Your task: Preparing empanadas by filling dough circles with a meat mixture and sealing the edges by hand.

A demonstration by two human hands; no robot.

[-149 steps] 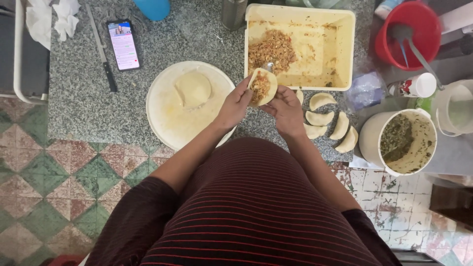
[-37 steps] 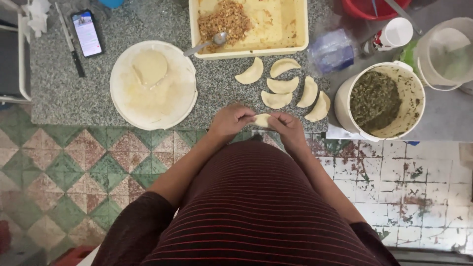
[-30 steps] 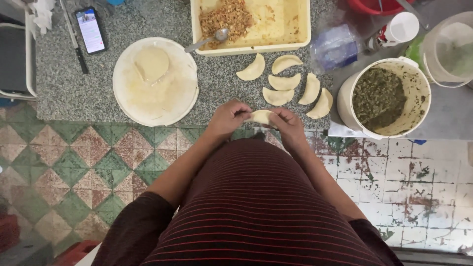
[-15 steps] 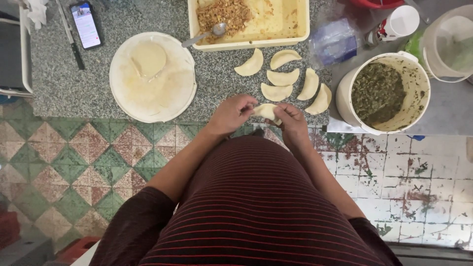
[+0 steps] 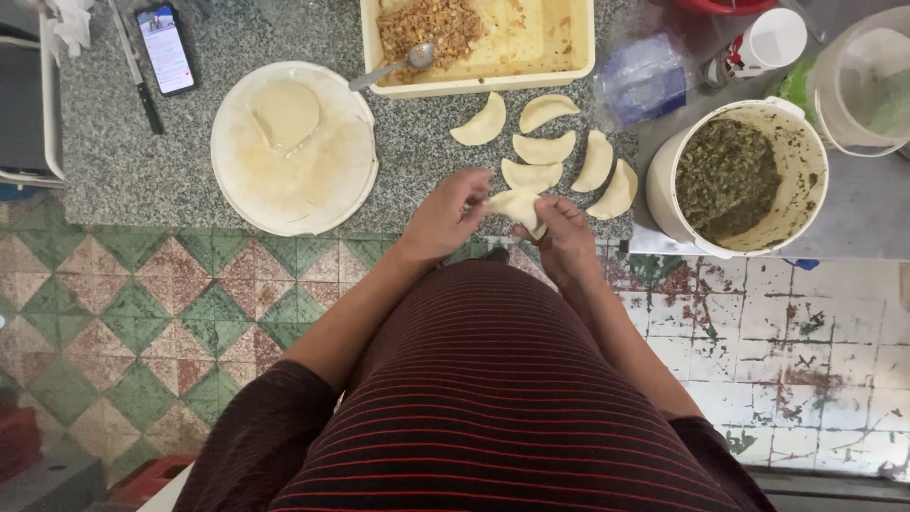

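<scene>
Both my hands pinch one folded, pale dough pastry [image 5: 517, 205] just off the near edge of the granite counter [image 5: 142, 161]. My left hand [image 5: 445, 216] grips its left side and my right hand [image 5: 559, 232] holds its right side. Several finished half-moon pastries [image 5: 545, 147] lie on the counter just beyond my hands. A cream tray [image 5: 569, 71] of browned mince filling with a metal spoon [image 5: 393, 68] stands behind them. To the left, a round white board [image 5: 327, 180] carries a flat dough disc [image 5: 284, 112].
A white bucket of dark green filling [image 5: 735, 175] stands at the right, with a second bucket [image 5: 867, 81] and a white-lidded bottle [image 5: 768, 43] behind it. A phone [image 5: 164, 47] and a knife [image 5: 137, 71] lie at the back left. Tiled floor shows below.
Five seconds ago my hands held an open dough disc with filling beside the tray. They have since drawn back to the counter's near edge, and the pastry is folded shut between them.
</scene>
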